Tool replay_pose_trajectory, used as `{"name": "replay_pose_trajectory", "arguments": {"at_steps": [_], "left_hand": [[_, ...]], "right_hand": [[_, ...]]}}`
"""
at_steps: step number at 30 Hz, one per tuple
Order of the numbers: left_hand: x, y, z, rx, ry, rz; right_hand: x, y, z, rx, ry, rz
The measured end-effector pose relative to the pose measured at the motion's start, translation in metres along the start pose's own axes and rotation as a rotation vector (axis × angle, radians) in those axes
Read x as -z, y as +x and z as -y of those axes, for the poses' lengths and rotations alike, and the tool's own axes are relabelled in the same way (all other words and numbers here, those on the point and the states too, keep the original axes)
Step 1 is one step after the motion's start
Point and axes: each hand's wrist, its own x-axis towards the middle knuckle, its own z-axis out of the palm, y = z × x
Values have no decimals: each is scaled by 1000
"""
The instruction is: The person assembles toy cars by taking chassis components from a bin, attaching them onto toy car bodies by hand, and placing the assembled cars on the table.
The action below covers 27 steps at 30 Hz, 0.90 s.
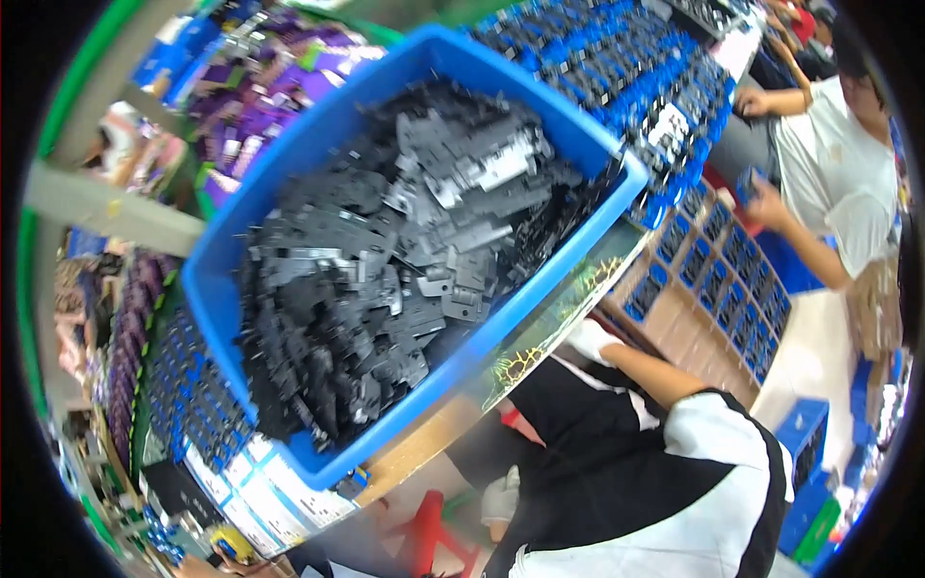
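Note:
A large blue plastic bin (395, 433) fills the middle of the view, heaped with thin black and grey plastic parts (414, 241). My right hand (590, 341), in a white glove, is beside the bench edge below the bin's right side, close to a brown partitioned tray (674, 323); blur and the edge obscure its fingers. My left hand (499, 499), also gloved in white, hangs lower down in front of my black and white clothing, apart from the bin. Its fingers are small and blurred, and no held thing can be made out.
Rows of blue and black parts (597, 67) are stacked behind the bin. Purple pieces (260, 106) lie at the upper left, past a pale beam (116, 212). A co-worker in white (838, 164) handles a blue part at right. A red stool (438, 535) stands below.

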Motion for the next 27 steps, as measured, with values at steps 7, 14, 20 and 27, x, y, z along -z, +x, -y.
{"name": "replay_pose_trajectory", "arguments": {"at_steps": [7, 14, 20, 27], "left_hand": [[-8, 1, 22, -221, -180, -156], [8, -55, -81, -426, 36, -287], [16, -56, -146, -727, -559, 162], [3, -75, -210, -1044, -1178, 448]], "right_hand": [[178, -141, 128, 586, -587, -795], [249, -121, 145, 217, -126, -1302], [246, -104, 109, 584, -246, -1245], [233, -235, 141, 441, -155, -820]]}}
